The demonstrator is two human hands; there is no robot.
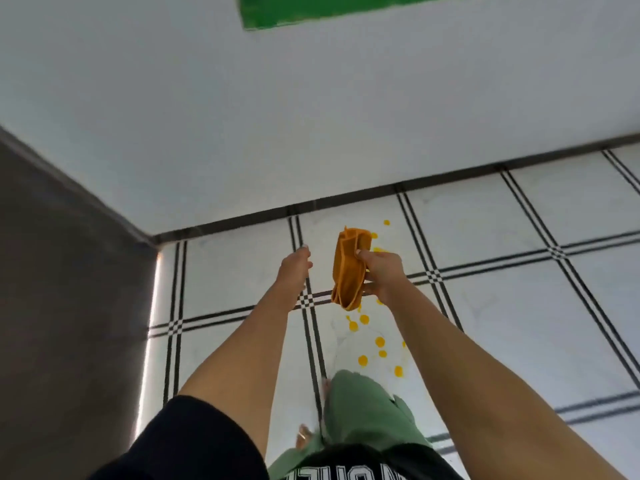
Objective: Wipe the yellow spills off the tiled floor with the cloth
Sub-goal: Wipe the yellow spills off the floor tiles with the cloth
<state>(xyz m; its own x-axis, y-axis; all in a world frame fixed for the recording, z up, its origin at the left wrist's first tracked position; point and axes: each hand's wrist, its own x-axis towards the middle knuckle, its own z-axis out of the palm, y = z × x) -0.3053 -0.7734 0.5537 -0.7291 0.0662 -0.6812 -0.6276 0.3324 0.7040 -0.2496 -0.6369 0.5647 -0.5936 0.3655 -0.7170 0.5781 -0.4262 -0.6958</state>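
White letters on the black shirt (363, 465) are cut off by the frame edge and cannot be read. Most yellow spills (363, 359) dot the tiled floor (502, 306) on the near side of the cloth (349, 271), with a few drops just beyond it. The right hand (381, 275) grips the folded orange cloth, thumb over it and fingers curled round, held up off the floor. Left of the cloth, the left hand (294, 268) holds nothing, its fingers straight and together. Wiping seems not yet begun. The next move calls for crouching and pressing the cloth flat onto the drops. I see no other writing.
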